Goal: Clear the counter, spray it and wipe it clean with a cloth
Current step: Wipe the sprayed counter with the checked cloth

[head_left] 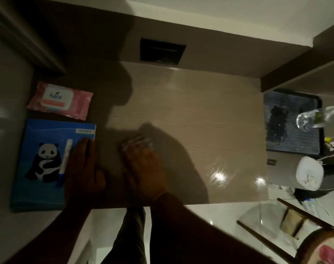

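On surface: right hand pressing one blurred cloth, grip closing over it; left hand lying flat, open, empty, touching one blue folder; one pen; one wipes pack.

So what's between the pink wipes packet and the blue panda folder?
Nothing: the head view shows only a bare strip between pink wipes packet and blue panda folder.

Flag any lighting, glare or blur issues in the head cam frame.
Head view: dim overall; heavy shadow over the left of the counter; specular glare near its front right edge; right hand and the cloth under it motion-blurred; left hand dark; wide-angle bending at edges.
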